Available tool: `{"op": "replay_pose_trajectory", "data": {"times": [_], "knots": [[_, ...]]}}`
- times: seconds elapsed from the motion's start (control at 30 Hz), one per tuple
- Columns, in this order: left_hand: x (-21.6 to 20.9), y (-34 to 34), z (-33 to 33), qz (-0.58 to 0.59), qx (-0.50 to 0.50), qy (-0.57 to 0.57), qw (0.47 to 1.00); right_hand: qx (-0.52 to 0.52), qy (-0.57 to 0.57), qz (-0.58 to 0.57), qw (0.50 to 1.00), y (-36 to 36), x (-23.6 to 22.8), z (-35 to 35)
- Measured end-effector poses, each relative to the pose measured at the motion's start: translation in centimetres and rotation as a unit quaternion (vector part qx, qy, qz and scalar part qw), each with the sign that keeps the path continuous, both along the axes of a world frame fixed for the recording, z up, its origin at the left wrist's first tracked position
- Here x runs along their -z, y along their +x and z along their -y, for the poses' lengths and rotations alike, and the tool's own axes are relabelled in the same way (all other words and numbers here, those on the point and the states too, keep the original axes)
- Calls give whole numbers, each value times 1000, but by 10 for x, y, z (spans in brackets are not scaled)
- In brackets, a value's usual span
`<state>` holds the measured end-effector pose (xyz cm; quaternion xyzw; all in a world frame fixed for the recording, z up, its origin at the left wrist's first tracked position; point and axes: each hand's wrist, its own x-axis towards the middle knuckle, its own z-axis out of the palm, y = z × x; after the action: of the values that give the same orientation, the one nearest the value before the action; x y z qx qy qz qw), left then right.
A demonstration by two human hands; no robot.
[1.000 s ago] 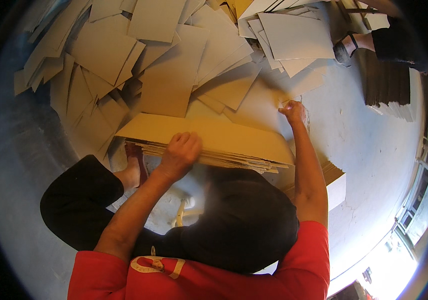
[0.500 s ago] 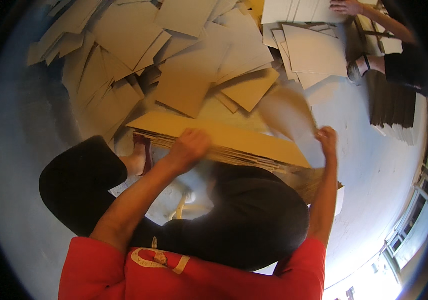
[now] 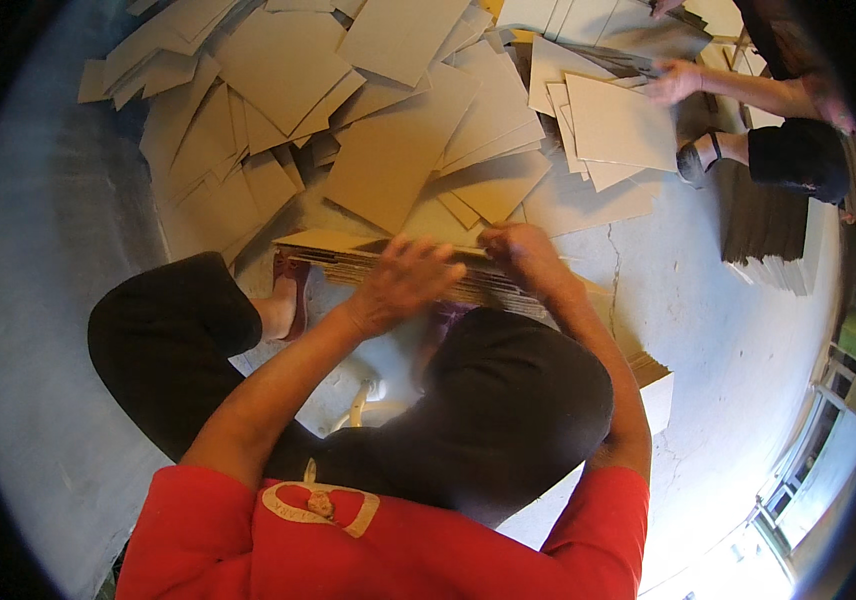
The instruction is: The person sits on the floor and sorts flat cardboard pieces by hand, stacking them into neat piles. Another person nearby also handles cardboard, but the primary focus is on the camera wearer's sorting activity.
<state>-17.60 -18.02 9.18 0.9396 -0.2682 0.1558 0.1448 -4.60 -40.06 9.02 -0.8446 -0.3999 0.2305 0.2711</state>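
Note:
A stack of brown cardboard sheets stands in front of my knees, its layered edges facing me. Over the near side of this stack is my left hand, open, fingers stretched out and slightly smeared by motion. My right hand is at the stack's far upper edge, right of the left hand, with its fingers curled closed at the edge of a cardboard sheet. The hand itself hides part of that sheet.
Loose cardboard sheets lie heaped on the floor beyond the stack. A co-worker's hand reaches over sheets at the upper right, near a dark-edged cardboard stack. Another stack sits beside my right forearm.
My right hand has moved left and inward from the stack's right end to its far middle edge. The blurred sheet it swung is down. My left hand has shifted slightly right and opened.

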Motion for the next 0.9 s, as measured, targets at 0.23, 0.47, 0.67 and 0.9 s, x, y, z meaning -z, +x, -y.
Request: {"op": "replay_pose_trajectory", "data": {"times": [0.23,0.47,0.67,0.9], "knots": [[13,17,-29,-243,-42,58,967,377,182,-113,901,-4,-37,86],[21,34,-14,-151,-61,9,987,683,404,-222,566,-61,67,163],[18,25,-14,-143,-67,46,986,488,430,-355,671,-70,80,81],[20,17,-14,-138,-78,78,984,440,370,-373,729,-77,75,51]]}}
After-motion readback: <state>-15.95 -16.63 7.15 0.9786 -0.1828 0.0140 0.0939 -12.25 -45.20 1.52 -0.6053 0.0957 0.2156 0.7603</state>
